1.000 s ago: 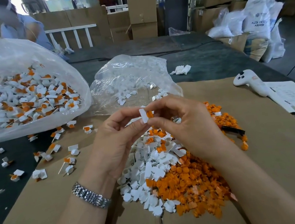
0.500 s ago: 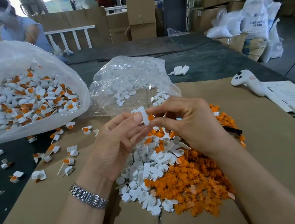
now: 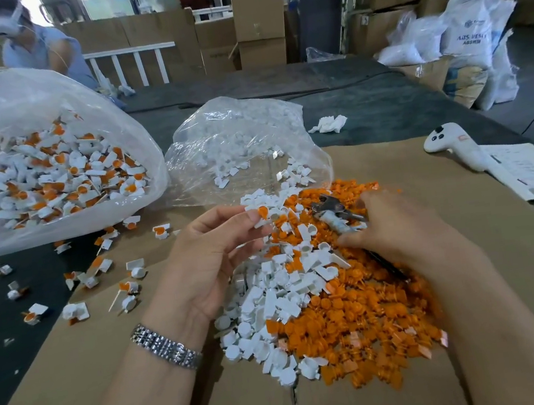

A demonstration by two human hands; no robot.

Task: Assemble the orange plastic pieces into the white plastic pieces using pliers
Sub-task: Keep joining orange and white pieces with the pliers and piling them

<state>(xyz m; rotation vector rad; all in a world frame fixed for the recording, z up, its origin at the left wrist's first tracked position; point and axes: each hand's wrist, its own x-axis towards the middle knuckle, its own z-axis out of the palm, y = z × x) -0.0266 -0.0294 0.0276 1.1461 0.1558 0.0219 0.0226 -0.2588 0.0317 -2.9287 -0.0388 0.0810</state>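
Left hand (image 3: 211, 256): thumb and fingers pinch a white piece (image 3: 261, 218) with an orange piece (image 3: 263, 211) seated in it, raised over the pile. Right hand (image 3: 393, 230): fingers curled round the pliers (image 3: 336, 212), which lie on the orange pile (image 3: 357, 319). White pile (image 3: 271, 299): beside the orange, both on cardboard (image 3: 95, 375) covering the worktop (image 3: 365, 109). Large bag (image 3: 28, 107), left: assembled pieces. Small bag (image 3: 234, 139), centre: white pieces.

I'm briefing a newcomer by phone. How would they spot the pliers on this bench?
Find the cardboard sheet with its orange-and-white pile of pieces. At the pile's far right edge, the right hand grips the pliers: the only grey metal thing among plastic.
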